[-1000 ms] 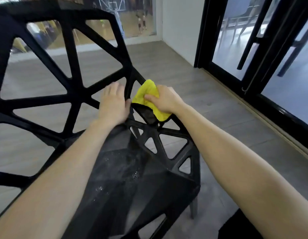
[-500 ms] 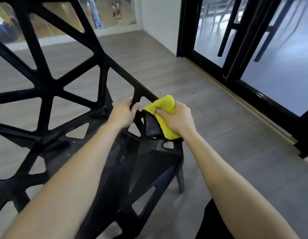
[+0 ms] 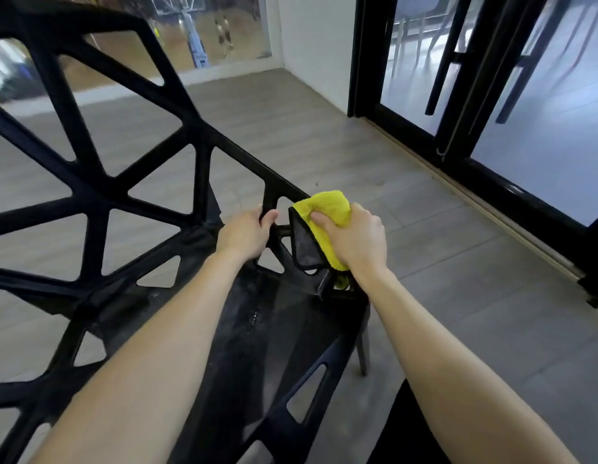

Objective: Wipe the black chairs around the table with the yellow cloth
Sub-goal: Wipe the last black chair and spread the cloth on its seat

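Observation:
A black chair [image 3: 100,195] with a lattice of triangular openings fills the left and centre of the head view, its dusty seat below my arms. My left hand [image 3: 245,234] grips a strut of the chair's side frame, fingers curled round it. My right hand [image 3: 356,241] holds the yellow cloth [image 3: 327,209] and presses it against the right corner of the frame. A dark-edged flap of the cloth hangs just left of that hand.
Grey plank floor [image 3: 424,262] lies to the right of the chair. Black-framed glass doors [image 3: 458,78] stand at the far right, a white wall [image 3: 314,38] beyond. One chair leg [image 3: 361,356] stands on the floor by my right forearm.
Both hands have slid down and right along the chair's side frame to its corner, the cloth moving with my right hand. My view shifted with them.

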Available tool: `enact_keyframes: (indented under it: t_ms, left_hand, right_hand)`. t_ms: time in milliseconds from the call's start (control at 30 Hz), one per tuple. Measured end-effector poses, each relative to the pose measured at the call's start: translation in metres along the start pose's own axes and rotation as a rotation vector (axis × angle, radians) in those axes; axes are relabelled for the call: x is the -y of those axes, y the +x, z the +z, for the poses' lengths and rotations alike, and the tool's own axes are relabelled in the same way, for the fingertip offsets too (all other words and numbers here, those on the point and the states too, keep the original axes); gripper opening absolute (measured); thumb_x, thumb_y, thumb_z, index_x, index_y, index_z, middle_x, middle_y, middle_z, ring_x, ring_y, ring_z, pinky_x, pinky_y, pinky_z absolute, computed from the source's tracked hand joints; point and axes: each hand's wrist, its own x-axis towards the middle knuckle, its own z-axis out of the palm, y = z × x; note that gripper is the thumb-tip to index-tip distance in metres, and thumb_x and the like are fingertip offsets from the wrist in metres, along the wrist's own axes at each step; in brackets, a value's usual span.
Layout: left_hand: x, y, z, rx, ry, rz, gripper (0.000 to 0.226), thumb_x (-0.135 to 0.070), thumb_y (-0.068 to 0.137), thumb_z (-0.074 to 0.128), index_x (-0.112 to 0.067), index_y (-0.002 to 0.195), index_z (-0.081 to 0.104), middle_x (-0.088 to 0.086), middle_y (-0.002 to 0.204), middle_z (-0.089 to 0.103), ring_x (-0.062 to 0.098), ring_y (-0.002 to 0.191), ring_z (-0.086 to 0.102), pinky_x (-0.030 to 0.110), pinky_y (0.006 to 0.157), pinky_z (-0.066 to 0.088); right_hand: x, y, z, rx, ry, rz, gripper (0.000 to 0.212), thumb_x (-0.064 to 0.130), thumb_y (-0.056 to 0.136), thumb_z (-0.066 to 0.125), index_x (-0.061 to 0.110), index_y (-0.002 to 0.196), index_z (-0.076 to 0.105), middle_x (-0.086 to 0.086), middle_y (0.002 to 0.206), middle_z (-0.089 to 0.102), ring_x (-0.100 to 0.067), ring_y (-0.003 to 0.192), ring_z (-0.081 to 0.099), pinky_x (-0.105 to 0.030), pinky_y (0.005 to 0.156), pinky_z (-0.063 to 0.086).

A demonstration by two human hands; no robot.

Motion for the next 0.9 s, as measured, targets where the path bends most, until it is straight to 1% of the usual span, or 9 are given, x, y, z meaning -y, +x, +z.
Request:
enact_keyframes:
  t_ms: [167,300,433,500,567,633,700,800,900]
  left_hand:
    - [-0.001,-0.005,-0.003,0.014,-0.041,0.007,0.044,-0.059,0.113,0.032,-0.026,0.112,0.06,0.001,0.098,0.066,0.033,0.101,0.067,0.044,0.08,0.049]
    - [-0.008,-0.016,-0.003,-0.017,-0.078,-0.032,0.052,-0.058,0.113,0.033,-0.018,0.128,0.063,0.01,0.112,0.072,0.037,0.111,0.067,0.044,0.085,0.048]
    - [-0.001,-0.022,-0.019,0.09,-0.133,0.069,0.038,-0.04,0.115,0.042,-0.012,0.125,0.066,0.012,0.115,0.072,0.036,0.115,0.066,0.039,0.083,0.044]
    - [0.015,-0.028,-0.034,0.119,-0.148,0.103,0.032,-0.033,0.114,0.048,-0.015,0.129,0.07,0.007,0.12,0.074,0.032,0.12,0.067,0.038,0.09,0.05]
    - [0.038,-0.033,-0.057,-0.025,-0.102,0.088,0.03,-0.029,0.11,0.055,-0.018,0.135,0.068,0.006,0.127,0.073,0.031,0.119,0.067,0.041,0.094,0.055]
    - [0.062,-0.035,-0.086,-0.221,-0.014,0.083,0.029,-0.024,0.106,0.057,-0.019,0.133,0.065,0.006,0.127,0.069,0.032,0.118,0.065,0.045,0.093,0.056]
    - [0.087,-0.035,-0.113,-0.345,0.099,0.105,0.032,-0.021,0.104,0.056,-0.017,0.136,0.063,0.007,0.136,0.064,0.032,0.128,0.058,0.05,0.104,0.051]
    - [0.124,-0.028,-0.142,-0.418,0.397,0.176,0.047,-0.022,0.099,0.059,-0.01,0.144,0.058,0.011,0.144,0.058,0.035,0.143,0.046,0.053,0.125,0.03]
    - [0.147,-0.017,-0.162,-0.446,0.651,0.201,0.07,-0.031,0.096,0.061,-0.003,0.157,0.044,0.017,0.162,0.045,0.035,0.158,0.03,0.059,0.132,0.012]
  right_hand:
    - [-0.042,-0.107,0.002,0.103,0.052,0.033,0.093,0.068,0.078,0.08,0.03,0.15,0.035,0.003,0.142,0.057,-0.029,0.127,0.059,-0.044,0.1,0.05]
    - [-0.028,-0.045,-0.001,0.074,0.114,0.09,0.071,0.069,0.077,0.081,0.021,0.122,0.052,-0.01,0.117,0.07,-0.036,0.111,0.066,-0.046,0.087,0.056]
    - [0.034,0.007,-0.002,-0.056,-0.174,-0.348,0.027,0.032,0.095,0.066,0.013,0.113,0.062,-0.015,0.099,0.073,-0.043,0.093,0.066,-0.046,0.075,0.053]
    - [0.061,0.009,-0.005,-0.191,-0.077,-0.58,0.036,0.018,0.09,0.054,0.015,0.124,0.065,-0.009,0.109,0.074,-0.033,0.095,0.064,-0.038,0.075,0.047]
    - [0.083,0.019,0.001,-0.238,0.023,-0.71,0.056,0.006,0.087,0.05,0.018,0.141,0.062,-0.005,0.134,0.069,-0.025,0.12,0.06,-0.035,0.094,0.049]
    - [0.077,0.028,0.025,-0.04,-0.164,-0.802,0.069,-0.004,0.087,0.049,0.021,0.152,0.056,-0.005,0.163,0.048,-0.026,0.154,0.038,-0.046,0.119,0.041]
    - [0.045,0.024,0.056,0.148,-0.425,-0.978,0.069,-0.002,0.089,0.051,0.02,0.154,0.054,-0.009,0.17,0.035,-0.031,0.161,0.024,-0.055,0.126,0.03]
    - [0.027,0.007,0.063,0.49,-0.634,-0.985,0.06,0.027,0.098,0.037,0.033,0.156,0.051,-0.004,0.156,0.056,-0.032,0.146,0.049,-0.047,0.116,0.042]
    - [0.029,0.006,0.048,0.382,-0.762,-0.97,0.065,0.039,0.097,0.042,0.04,0.162,0.038,0.003,0.158,0.053,-0.028,0.134,0.055,-0.042,0.11,0.045]
